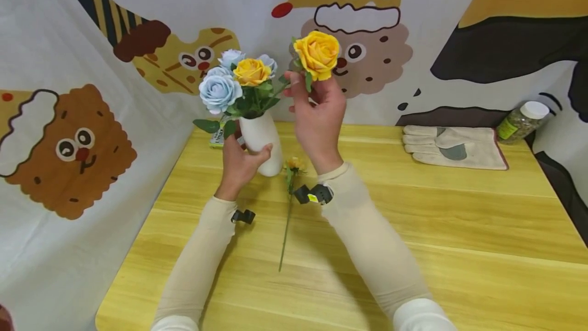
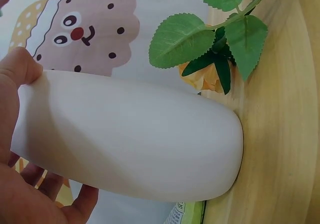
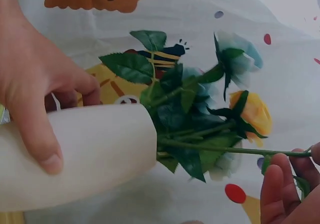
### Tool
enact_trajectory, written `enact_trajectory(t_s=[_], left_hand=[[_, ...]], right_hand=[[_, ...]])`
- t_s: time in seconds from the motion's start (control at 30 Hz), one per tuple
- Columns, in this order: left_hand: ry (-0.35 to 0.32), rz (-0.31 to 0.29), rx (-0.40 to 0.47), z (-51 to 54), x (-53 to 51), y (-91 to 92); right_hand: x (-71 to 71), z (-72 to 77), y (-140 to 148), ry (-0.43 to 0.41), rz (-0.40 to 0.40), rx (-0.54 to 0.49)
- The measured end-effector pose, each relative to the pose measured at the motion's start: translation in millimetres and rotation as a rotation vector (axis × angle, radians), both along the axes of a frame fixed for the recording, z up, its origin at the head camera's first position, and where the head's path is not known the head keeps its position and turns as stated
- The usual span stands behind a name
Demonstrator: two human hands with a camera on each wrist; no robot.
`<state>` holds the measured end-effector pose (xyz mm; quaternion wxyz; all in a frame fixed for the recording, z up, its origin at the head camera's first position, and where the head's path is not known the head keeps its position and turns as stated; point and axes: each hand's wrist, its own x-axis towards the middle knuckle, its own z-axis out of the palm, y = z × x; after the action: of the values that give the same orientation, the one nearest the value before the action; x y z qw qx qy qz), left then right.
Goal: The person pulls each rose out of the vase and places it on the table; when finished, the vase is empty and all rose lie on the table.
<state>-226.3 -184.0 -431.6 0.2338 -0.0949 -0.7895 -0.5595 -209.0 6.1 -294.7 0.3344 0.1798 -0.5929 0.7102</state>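
One white vase [image 1: 264, 144] is held in the grip of the left hand [image 1: 241, 165], thumb and fingers wrapped round it. At 1 o'clock from it, one yellow rose [image 1: 317, 55] is pinched by its stem in the right hand [image 1: 320, 116]; the stem is seen entering the vase mouth. Also held in the vase: one second yellow rose [image 1: 251, 72], at least three pale blue roses [image 1: 220, 91]. Laid on the surface [image 1: 459, 208]: one loose yellow rose [image 1: 294, 164], 5 o'clock; one glove [image 1: 482, 149] and one jar [image 1: 521, 122], 3 o'clock.
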Motion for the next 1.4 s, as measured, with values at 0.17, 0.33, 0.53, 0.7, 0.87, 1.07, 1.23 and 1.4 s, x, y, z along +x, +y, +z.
enact_trajectory(t_s=[0.17, 0.33, 0.53, 0.7, 0.87, 1.07, 1.23, 1.4], left_hand=[[0.001, -0.001, -0.011, 1.3, 0.2, 0.5], [0.000, -0.003, -0.006, 0.2, 2.0, -0.6], [-0.001, -0.015, 0.006, -1.5, 1.1, -2.6], [-0.010, -0.011, 0.001, -2.5, 1.6, -2.1], [-0.016, -0.004, -0.012, -3.0, 2.8, -1.3], [-0.031, -0.004, -0.011, -2.2, 3.1, -0.6], [-0.036, -0.013, 0.013, 1.1, 2.8, 0.4], [-0.037, -0.015, 0.026, 1.6, 2.9, -0.7]], right_hand=[[-2.4, 0.1, 13.5, 0.050, -0.032, -0.061], [-4.5, 0.0, 25.5, 0.066, -0.035, -0.174], [-6.6, 0.5, 42.0, 0.076, -0.064, -0.282], [-9.6, -8.7, 60.0, 0.063, -0.142, -0.305], [-11.4, -19.1, 77.1, -0.011, -0.171, -0.361], [-10.9, -34.9, 93.1, -0.135, -0.165, -0.331], [-8.8, -48.4, 101.4, -0.235, -0.138, -0.243], [-7.6, -65.0, 103.8, -0.311, -0.138, -0.133]])
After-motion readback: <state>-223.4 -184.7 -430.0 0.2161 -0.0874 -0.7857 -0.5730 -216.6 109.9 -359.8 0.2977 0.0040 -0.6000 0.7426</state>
